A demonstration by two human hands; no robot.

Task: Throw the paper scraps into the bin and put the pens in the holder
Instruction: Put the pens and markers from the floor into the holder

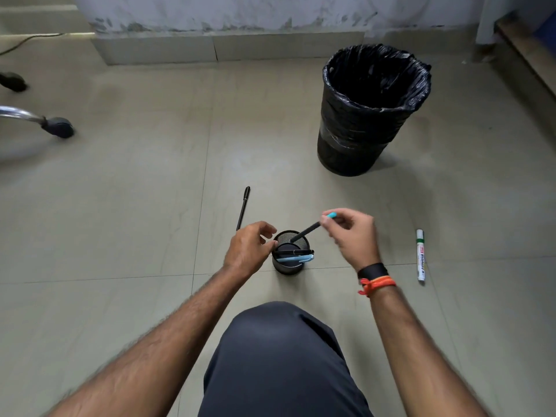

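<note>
Left hand [248, 254] curled against the holder [289, 260] rim, right hand [352, 233] above it, fingers [326, 221] pinching a pen [307, 231]

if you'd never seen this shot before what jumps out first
Two bare hands meet over a small black mesh pen holder at centre: the right hand lowers a black pen with a light-blue cap into it, the left hand at its rim. A black-lined round bin stands behind right, and a green-capped white whiteboard marker lies right.

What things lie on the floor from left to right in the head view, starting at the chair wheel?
Chair wheel → black pen → mesh holder → black bin → whiteboard marker.
</note>
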